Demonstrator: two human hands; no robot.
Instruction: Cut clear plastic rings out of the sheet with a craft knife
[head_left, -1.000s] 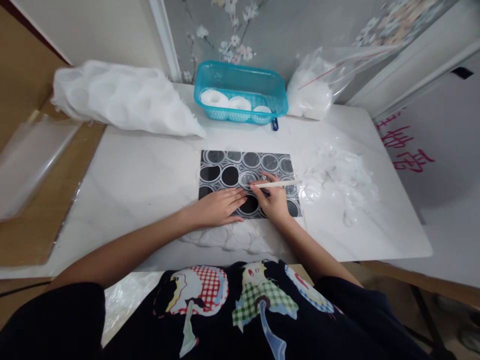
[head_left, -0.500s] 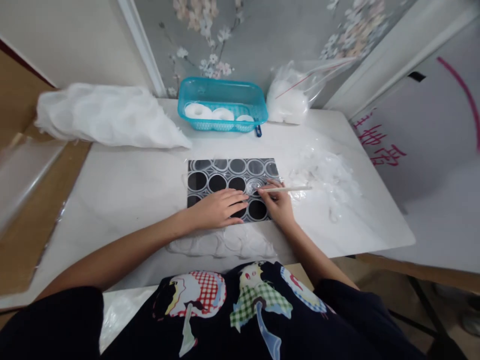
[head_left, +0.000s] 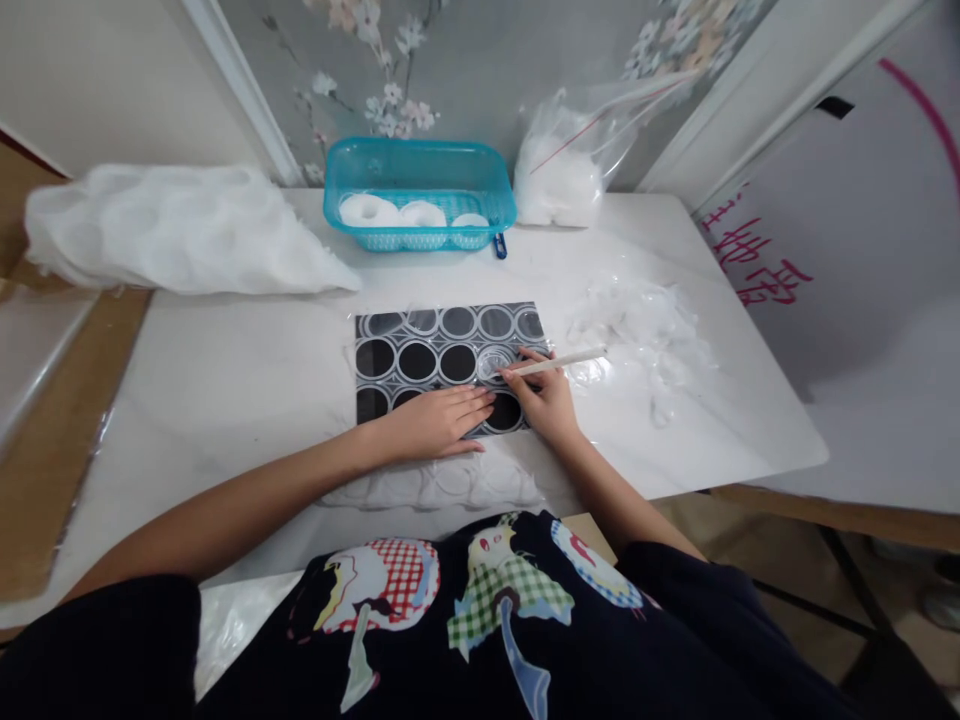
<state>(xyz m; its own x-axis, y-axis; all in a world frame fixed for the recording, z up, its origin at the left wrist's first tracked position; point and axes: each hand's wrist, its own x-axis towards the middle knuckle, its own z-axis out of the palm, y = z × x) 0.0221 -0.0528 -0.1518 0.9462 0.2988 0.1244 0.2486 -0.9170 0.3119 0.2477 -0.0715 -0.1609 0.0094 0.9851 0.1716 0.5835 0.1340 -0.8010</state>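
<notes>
A black sheet point(head_left: 416, 362) printed with rows of pale-ringed circles lies on the white table, under clear film. My left hand point(head_left: 439, 420) rests flat on its lower part, fingers stretched out and holding nothing. My right hand point(head_left: 551, 402) pinches a thin white pen-like stick point(head_left: 566, 360) at the sheet's right side. The stick's inner end is at a circle point(head_left: 495, 362) that looks shiny and whitish, unlike the dark ones beside it. Whether the tip touches it, I cannot tell. Clear film with round outlines point(head_left: 450, 483) extends below the sheet toward my body.
Behind the sheet stands a blue plastic basket point(head_left: 420, 235) with white rings in it, a small blue clip-like item point(head_left: 500, 246) beside it. A white padded roll point(head_left: 180, 230) lies left, a zip bag point(head_left: 559, 180) of white material behind right. Crumpled clear scraps point(head_left: 645, 335) lie right.
The view has shifted, so the table things appear a little further left and higher. The stick's outer end has tilted slightly up. My left hand stays flat on the sheet.
</notes>
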